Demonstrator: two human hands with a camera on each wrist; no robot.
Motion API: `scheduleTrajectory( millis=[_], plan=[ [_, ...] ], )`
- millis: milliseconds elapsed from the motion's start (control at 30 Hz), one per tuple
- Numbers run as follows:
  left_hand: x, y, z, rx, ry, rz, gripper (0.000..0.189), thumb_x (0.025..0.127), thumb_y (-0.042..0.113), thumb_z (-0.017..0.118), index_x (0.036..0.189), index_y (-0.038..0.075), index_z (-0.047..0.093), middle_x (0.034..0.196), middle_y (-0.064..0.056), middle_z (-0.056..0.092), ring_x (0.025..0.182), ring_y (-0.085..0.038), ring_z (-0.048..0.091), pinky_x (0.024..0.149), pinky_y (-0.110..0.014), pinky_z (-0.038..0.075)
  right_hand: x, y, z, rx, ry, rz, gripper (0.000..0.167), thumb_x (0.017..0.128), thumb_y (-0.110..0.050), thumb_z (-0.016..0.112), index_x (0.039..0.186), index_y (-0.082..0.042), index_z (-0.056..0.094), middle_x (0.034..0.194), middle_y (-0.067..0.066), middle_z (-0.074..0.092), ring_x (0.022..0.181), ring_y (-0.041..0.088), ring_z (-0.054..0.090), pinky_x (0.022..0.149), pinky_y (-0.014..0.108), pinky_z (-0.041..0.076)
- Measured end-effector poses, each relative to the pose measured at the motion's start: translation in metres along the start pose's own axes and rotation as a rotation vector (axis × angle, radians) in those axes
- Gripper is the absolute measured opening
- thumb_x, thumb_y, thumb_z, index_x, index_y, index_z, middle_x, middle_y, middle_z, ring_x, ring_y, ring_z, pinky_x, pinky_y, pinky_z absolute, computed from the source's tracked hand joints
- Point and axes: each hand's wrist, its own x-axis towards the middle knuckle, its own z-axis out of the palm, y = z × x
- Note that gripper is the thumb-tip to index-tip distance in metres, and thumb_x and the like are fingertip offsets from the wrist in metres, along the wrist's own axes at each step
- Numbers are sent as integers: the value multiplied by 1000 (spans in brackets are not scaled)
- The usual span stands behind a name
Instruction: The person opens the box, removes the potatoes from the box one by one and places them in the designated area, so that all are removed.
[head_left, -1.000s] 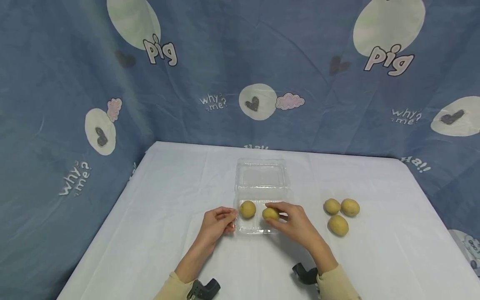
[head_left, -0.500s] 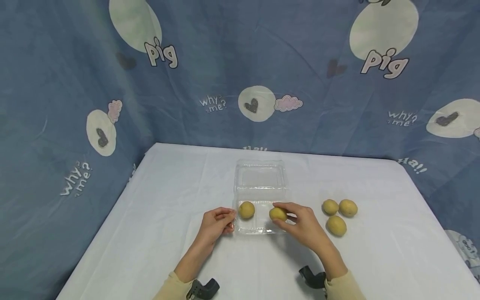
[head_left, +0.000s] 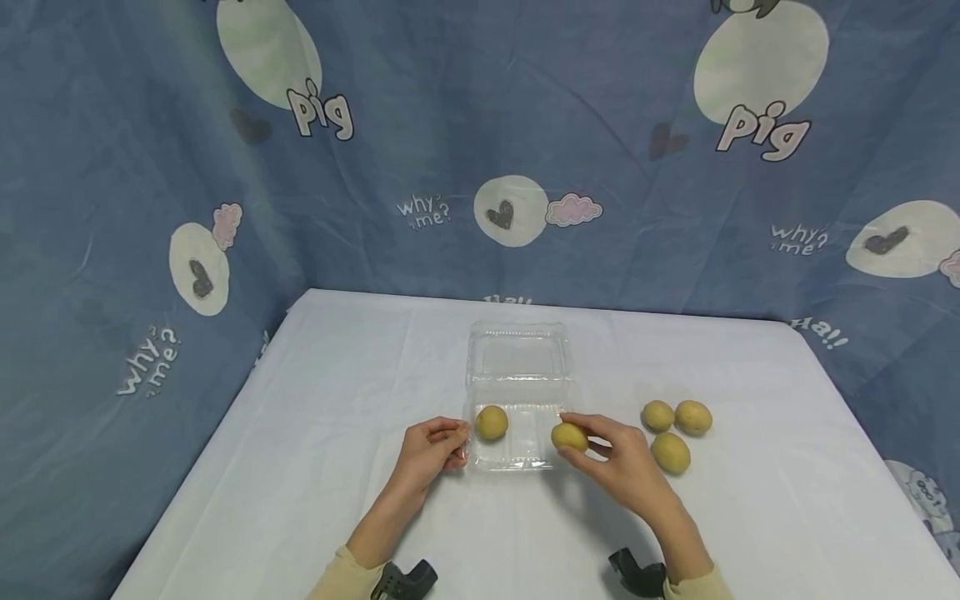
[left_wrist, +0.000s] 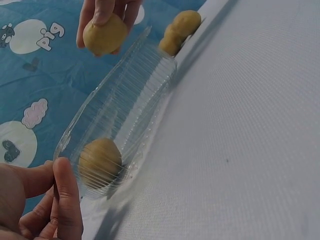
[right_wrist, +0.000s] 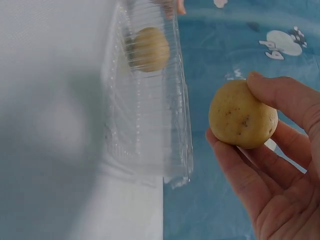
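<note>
A clear plastic clamshell box [head_left: 525,450] lies open on the table, its lid [head_left: 517,354] folded back away from me. Inside its left end sits one potato [head_left: 491,423], also seen through the ribbed wall in the left wrist view. My left hand [head_left: 431,450] pinches the box's left rim between thumb and fingers. Over the box's right edge, my right hand [head_left: 618,458] grips a second yellow potato [right_wrist: 242,115] with thumb and fingertips. In the right wrist view this potato shows small dark spots and is held higher than the box's rim.
To the right of the box, three more potatoes [head_left: 671,452] lie clustered on the white tablecloth [head_left: 337,367]. A blue printed curtain [head_left: 375,150] hangs behind the table and along its left side. Each wrist carries a black camera mount [head_left: 637,573].
My right hand has moved to the right with its potato, from over the middle of the box to its right edge. The left hand stays at the rim.
</note>
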Motion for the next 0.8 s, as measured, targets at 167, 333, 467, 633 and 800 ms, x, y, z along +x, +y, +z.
scheduleTrajectory(
  millis=[167, 333, 467, 633, 800],
  plan=[
    [0, 0, 0, 6, -3, 0, 23, 90, 10, 72, 104, -7, 64, 78, -7, 63, 60, -11, 59, 53, -21, 55, -5, 0, -4, -3, 12, 27, 39, 81, -15, 82, 118, -12, 70, 115, 2, 69, 106, 21, 64, 82, 27, 56],
    [0, 0, -1, 5, -2, 4, 22, 89, 9, 72, 103, -7, 65, 79, -8, 64, 60, -11, 59, 53, -21, 55, -9, 3, -7, 16, 18, 30, 39, 82, -15, 81, 119, -11, 69, 116, 5, 68, 107, 22, 64, 83, 28, 56],
    [0, 0, -1, 4, -10, 8, 22, 89, 8, 72, 102, -7, 64, 79, -8, 64, 60, -11, 58, 53, -21, 55, -13, 5, -8, 22, 26, 27, 39, 82, -14, 81, 119, -10, 69, 115, 5, 68, 106, 22, 64, 83, 28, 56],
    [0, -1, -1, 12, -8, 4, 21, 89, 9, 72, 102, -7, 65, 77, -7, 64, 60, -11, 58, 53, -21, 55, -16, 6, -8, 18, 26, 26, 38, 82, -15, 81, 119, -10, 69, 115, 3, 69, 106, 22, 64, 83, 28, 56],
    [1, -1, 0, 13, 2, -4, 20, 89, 8, 72, 101, -6, 65, 77, -7, 63, 60, -11, 58, 53, -21, 55, -19, 8, -7, 18, 27, 43, 39, 83, -15, 81, 119, -8, 69, 115, 4, 69, 106, 23, 64, 83, 29, 56]
  ],
)
